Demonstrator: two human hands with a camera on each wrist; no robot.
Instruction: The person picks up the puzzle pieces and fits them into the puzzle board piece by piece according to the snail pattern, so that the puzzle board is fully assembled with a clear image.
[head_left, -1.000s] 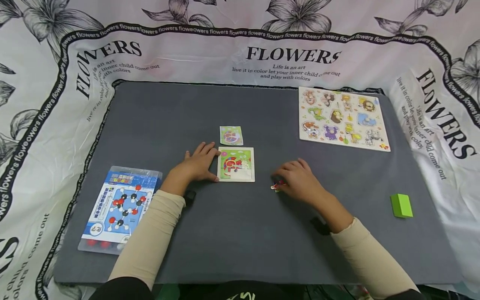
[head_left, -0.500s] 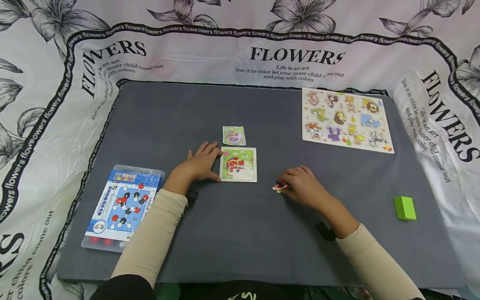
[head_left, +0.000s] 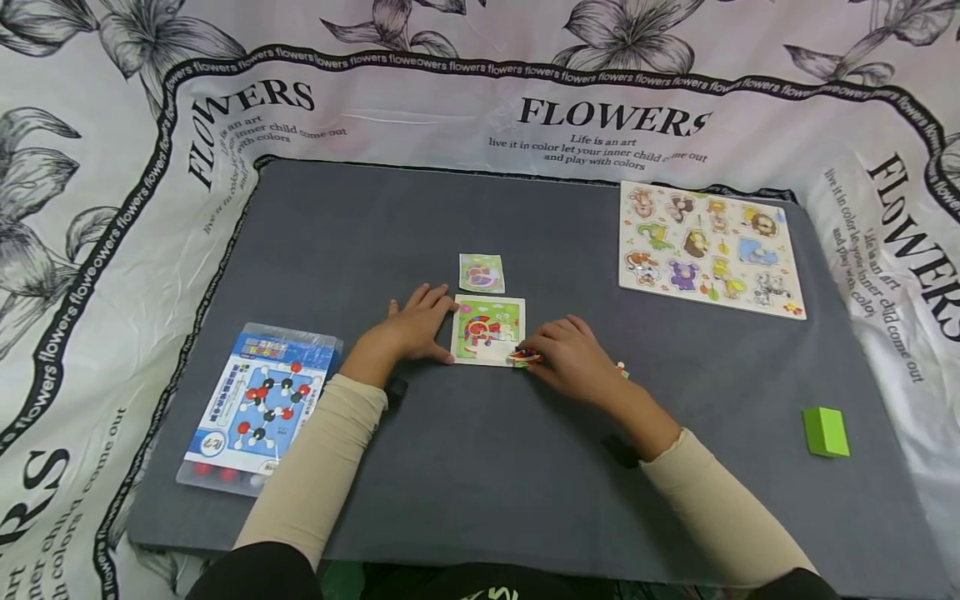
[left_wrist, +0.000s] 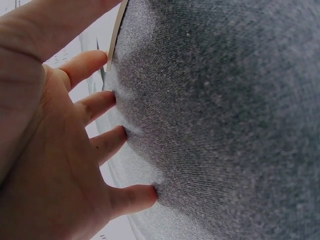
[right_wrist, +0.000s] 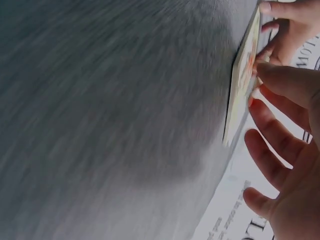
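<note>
A small square jigsaw puzzle board [head_left: 489,312] lies mid-table, with a pale bare gap at its lower right. My left hand [head_left: 408,329] rests at its left edge, fingers spread and thumb touching the frame. In the left wrist view, the fingertips [left_wrist: 145,194] of that hand press on the grey cloth. Over the board's lower right corner, my right hand [head_left: 573,358] pinches a red and green puzzle piece [head_left: 523,357] between thumb and finger. The right wrist view shows the thumb [right_wrist: 280,82] at the board; the piece is mostly hidden there.
Above the board lies a small picture card [head_left: 482,273]. A bit of another piece [head_left: 622,369] shows beside the right wrist. An animal puzzle board [head_left: 708,250] lies at the back right, a green block [head_left: 827,432] at the right, a molecule-kit box [head_left: 258,408] at the left.
My right hand has picked up a puzzle piece and carried it left to the board's lower right corner. The left hand stays at the board's left edge. The head view has shifted slightly.
</note>
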